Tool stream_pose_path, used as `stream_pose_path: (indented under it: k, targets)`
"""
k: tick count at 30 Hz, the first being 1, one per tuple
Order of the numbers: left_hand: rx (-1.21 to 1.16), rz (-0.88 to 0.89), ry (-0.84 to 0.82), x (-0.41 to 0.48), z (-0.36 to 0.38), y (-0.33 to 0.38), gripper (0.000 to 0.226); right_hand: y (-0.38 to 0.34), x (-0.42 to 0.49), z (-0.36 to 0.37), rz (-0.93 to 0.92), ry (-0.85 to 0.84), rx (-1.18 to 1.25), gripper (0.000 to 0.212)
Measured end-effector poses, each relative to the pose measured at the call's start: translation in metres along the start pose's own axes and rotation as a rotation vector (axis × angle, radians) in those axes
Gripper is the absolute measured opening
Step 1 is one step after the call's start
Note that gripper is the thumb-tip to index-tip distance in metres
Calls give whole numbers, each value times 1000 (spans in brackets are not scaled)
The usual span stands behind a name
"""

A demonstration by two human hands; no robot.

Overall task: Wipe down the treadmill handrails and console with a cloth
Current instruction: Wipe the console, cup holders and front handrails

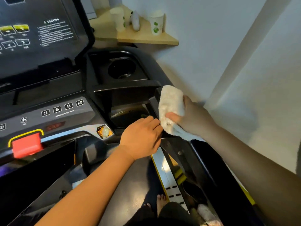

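Observation:
A black treadmill console (pixel 48 88) fills the left half of the head view, with speed buttons and a red stop key (pixel 26 145). Its right handrail (pixel 210 162) runs from the cup holder (pixel 122 67) down toward the lower right. My right hand (pixel 192 116) grips a white cloth (pixel 171 105) wrapped over the top of that handrail, thumb on the cloth's near side. My left hand (pixel 141 137) reaches across with its fingers extended, the fingertips touching the cloth's lower edge beside the rail.
A wooden shelf (pixel 146 38) behind the treadmill carries two paper cups (pixel 156 23) and a white bottle. A pale wall (pixel 244 62) stands close on the right. The belt (pixel 130 185) and my bare feet (pixel 160 203) lie below.

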State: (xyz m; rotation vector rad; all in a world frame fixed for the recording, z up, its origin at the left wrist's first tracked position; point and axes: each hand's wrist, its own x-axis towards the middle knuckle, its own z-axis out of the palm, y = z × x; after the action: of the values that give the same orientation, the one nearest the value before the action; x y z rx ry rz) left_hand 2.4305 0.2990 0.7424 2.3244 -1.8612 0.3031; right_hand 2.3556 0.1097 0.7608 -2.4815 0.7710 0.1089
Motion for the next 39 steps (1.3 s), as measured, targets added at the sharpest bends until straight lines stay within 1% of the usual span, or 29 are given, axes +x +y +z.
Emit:
stream_pose_path:
  k: [2, 3, 5, 7, 9, 10, 12, 14, 15, 17, 18, 19, 20, 21, 24, 27, 29, 30, 31, 32, 33, 34, 35, 36, 37, 38, 39]
  targets:
    - [-14, -5, 6, -2, 3, 0, 19, -13, -6, 8, -55, 57, -335, 88]
    - [-25, -13, 10, -2, 3, 0, 19, -17, -5, 11, -62, 104, -412, 88]
    - [-77, -21, 42, -1, 3, -1, 18, -27, -1, 12, -20, 132, -451, 85]
    - [-134, 1, 100, 0, 2, -2, 16, -34, 4, 14, -23, 207, -487, 79]
    - [-186, -11, 179, -1, 2, -2, 14, -38, -2, 21, -121, 311, -552, 71]
    - [-235, -69, 237, -2, 1, 0, 15, -39, -9, 25, -182, 327, -553, 71]
    - [-385, -254, 365, -5, 1, 13, 19, -33, -26, 30, -302, 300, -496, 80]
    - [-537, -398, 374, -6, 4, 37, 29, -22, -38, 23, -385, 237, -320, 87]
    - [-613, -452, 350, -7, 6, 53, 36, -16, -43, 15, -362, 167, -183, 88]
    - [-855, -589, 303, -10, 6, 82, 49, -4, -55, -1, -220, 0, 91, 84]
    - [-983, -649, 283, -12, 4, 93, 52, 2, -63, -6, -156, -42, 203, 78]
    - [-1056, -677, 272, -14, 4, 102, 55, 7, -72, -9, -126, -52, 281, 68]
    - [-1072, -678, 270, -16, 3, 107, 56, 10, -80, -9, -119, -53, 315, 57]
    - [-1041, -667, 265, -14, 3, 109, 56, 10, -86, -7, -130, -47, 290, 51]
    - [-832, -639, 167, 2, 1, 105, 61, 9, -75, -3, -151, -30, 85, 52]
    - [-596, -708, 35, 29, 4, 100, 88, 0, -51, -3, -99, -25, 12, 52]
    - [-397, -783, -7, 49, 16, 94, 109, 1, -48, -2, -103, 46, 51, 53]
    - [-333, -791, -19, 50, 26, 96, 113, 0, -50, -1, -111, 87, 69, 51]
    - [-321, -753, 10, 50, 40, 100, 110, 1, -56, 1, -117, 112, 63, 49]
    - [-376, -719, 6, 40, 44, 105, 103, 4, -64, 4, -126, 123, 33, 48]
    - [-443, -703, 19, 33, 46, 109, 89, 7, -75, 7, -141, 125, -6, 49]
    - [-425, -744, 49, 28, 50, 115, 72, 11, -86, 9, -162, 121, -43, 51]
    - [-357, -791, 85, 21, 52, 127, 61, 14, -95, 10, -186, 113, -80, 51]
    - [-373, -790, 109, 16, 48, 141, 59, 17, -101, 11, -220, 102, -125, 49]
    - [-419, -743, 118, 9, 45, 151, 63, 18, -103, 10, -261, 88, -177, 48]
    - [-447, -690, 100, 1, 38, 153, 68, 17, -101, 9, -302, 69, -232, 47]
    - [-478, -651, 31, -5, 27, 152, 71, 14, -97, 7, -337, 51, -278, 47]
